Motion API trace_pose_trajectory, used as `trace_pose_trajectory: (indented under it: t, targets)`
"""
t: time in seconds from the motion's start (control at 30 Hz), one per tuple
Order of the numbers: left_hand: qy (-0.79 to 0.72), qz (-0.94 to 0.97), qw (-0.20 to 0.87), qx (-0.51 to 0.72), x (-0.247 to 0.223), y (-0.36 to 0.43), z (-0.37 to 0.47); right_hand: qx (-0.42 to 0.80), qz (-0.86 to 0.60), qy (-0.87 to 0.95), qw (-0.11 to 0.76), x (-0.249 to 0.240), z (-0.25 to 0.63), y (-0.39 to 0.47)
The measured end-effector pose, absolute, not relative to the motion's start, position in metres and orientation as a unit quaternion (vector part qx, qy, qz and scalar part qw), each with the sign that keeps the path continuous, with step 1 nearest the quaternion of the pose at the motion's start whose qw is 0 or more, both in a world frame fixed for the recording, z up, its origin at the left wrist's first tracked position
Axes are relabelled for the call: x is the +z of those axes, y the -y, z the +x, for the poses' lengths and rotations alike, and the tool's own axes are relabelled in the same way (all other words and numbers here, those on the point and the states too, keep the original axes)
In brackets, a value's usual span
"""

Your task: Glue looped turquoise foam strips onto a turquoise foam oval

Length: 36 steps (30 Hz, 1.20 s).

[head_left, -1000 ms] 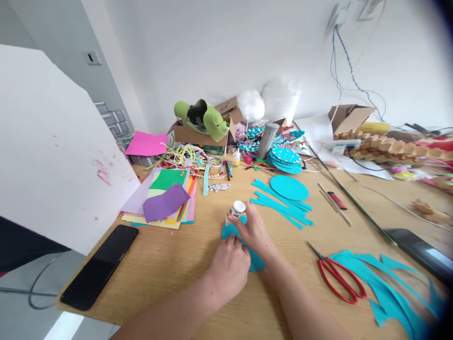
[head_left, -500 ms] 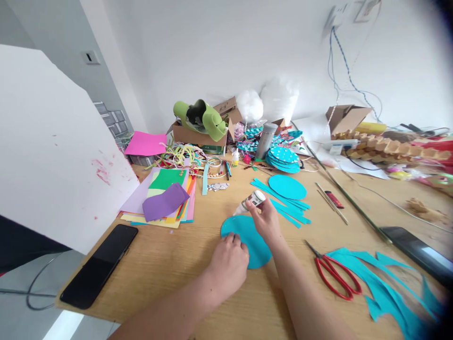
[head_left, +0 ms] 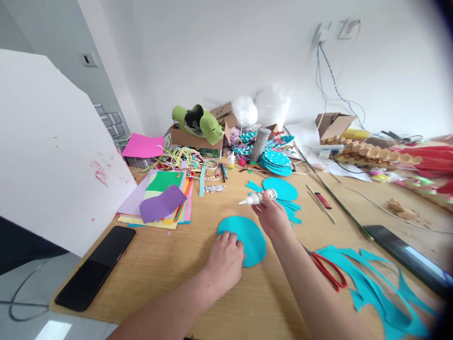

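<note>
A blue paper oval (head_left: 253, 241) lies on the wooden table in front of me. My left hand (head_left: 226, 255) rests on its left part with the fingers curled down; whether anything is under the fingertips is hidden. Above and to the right of the oval, my right hand (head_left: 272, 215) grips a white glue bottle (head_left: 256, 197), held nearly level with its nozzle pointing left and clear of the paper. Behind the bottle lie a second blue oval (head_left: 283, 189) and several blue strips (head_left: 290, 208).
Red-handled scissors (head_left: 331, 269) and blue scraps (head_left: 375, 288) lie by my right forearm. A black phone (head_left: 95, 269) and coloured sheets (head_left: 163, 205) are on the left. Behind stand a grey flask (head_left: 261, 145) and an open box (head_left: 194, 139); a long green stick (head_left: 331, 189) crosses the right side.
My right hand has lifted the glue bottle off the oval's far edge and turned it from steeply tilted to nearly level. My left hand stays on the oval. The view has shifted slightly.
</note>
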State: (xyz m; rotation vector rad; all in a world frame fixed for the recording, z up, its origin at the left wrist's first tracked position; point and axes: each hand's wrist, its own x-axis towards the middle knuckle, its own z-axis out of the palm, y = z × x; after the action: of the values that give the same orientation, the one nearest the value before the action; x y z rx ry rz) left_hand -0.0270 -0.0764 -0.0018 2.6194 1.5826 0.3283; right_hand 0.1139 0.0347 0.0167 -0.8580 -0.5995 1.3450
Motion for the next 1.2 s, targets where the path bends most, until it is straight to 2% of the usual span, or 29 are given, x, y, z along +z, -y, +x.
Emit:
trace_pose_trajectory:
  t: [0.2,0.5,0.67,0.77,0.9,0.97,1.03,1.2]
  targets:
    - [-0.498,0.853,0.068,0.137,-0.004,0.076,-0.029,0.670,-0.371,0.128,0.630,0.008,0.125,-0.030]
    - [-0.471,0.871,0.078,0.115,0.006,0.073,-0.034,0.698,-0.296,0.142,0.637,0.000,0.148,-0.031]
    - [-0.540,0.831,0.049,0.125,0.000,0.074,-0.019,0.706,-0.312,0.109,0.626,0.002,0.141,-0.028]
    - [-0.537,0.818,0.064,0.193,0.000,0.074,-0.015,0.710,-0.315,0.108,0.620,0.004,0.134,-0.025]
    - [-0.520,0.760,0.104,0.376,0.003,0.059,-0.033,0.711,-0.314,0.108,0.620,0.005,0.135,-0.024]
    - [-0.573,0.670,0.138,0.451,0.001,0.043,-0.050,0.711,-0.312,0.108,0.621,0.006,0.139,-0.024]
    - [-0.606,0.581,0.219,0.497,-0.003,0.027,-0.067,0.713,-0.319,0.118,0.613,0.006,0.146,-0.024]
    - [-0.614,0.412,0.422,0.525,-0.014,0.009,-0.086,0.723,-0.393,0.151,0.547,0.003,0.165,-0.028]
